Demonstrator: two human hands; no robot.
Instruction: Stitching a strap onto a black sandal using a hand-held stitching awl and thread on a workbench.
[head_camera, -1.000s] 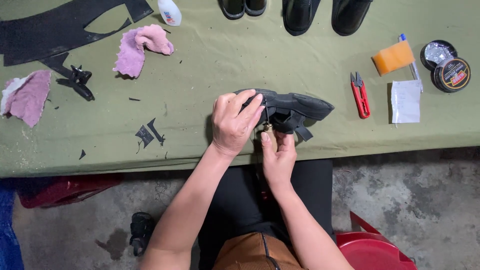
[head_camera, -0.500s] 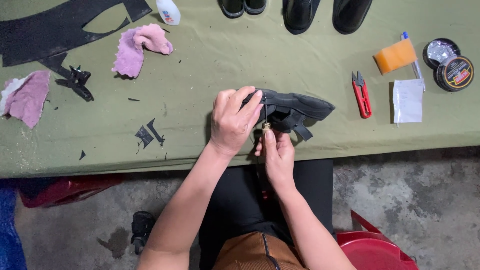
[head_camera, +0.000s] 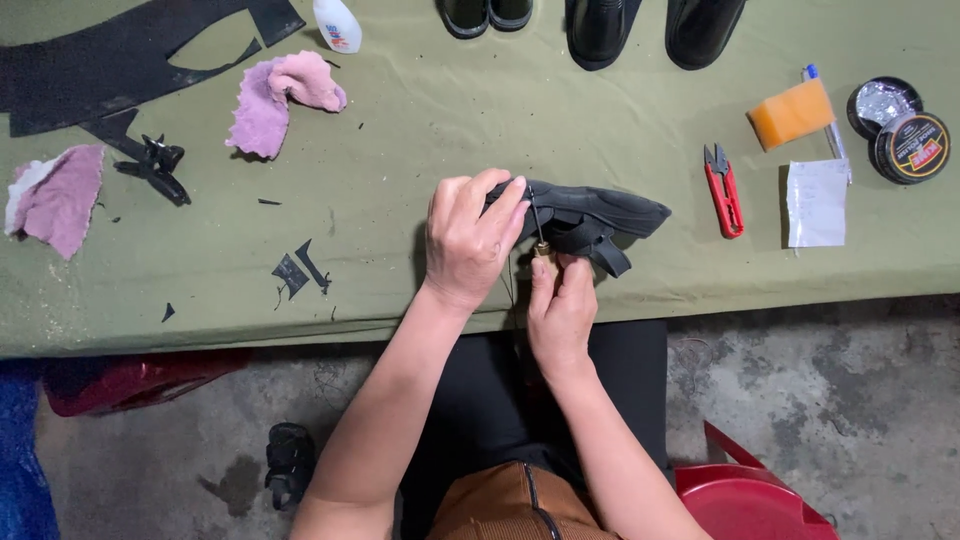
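A black shoe lies on its side near the front edge of the olive-green table. My left hand presses down over its heel end and grips it. Just below the shoe, my right hand pinches a thin awl with a brass collar; its metal shaft points up into the shoe's edge beside my left fingertips. Dark thread hangs down between my two hands.
Red thread snips, an orange sponge, a white paper and two round tins lie at the right. Pink rags, black leather scraps, a white bottle and other black shoes lie along the back.
My right hand has shifted slightly up toward the shoe with the awl. My left hand and the shoe have stayed in place.
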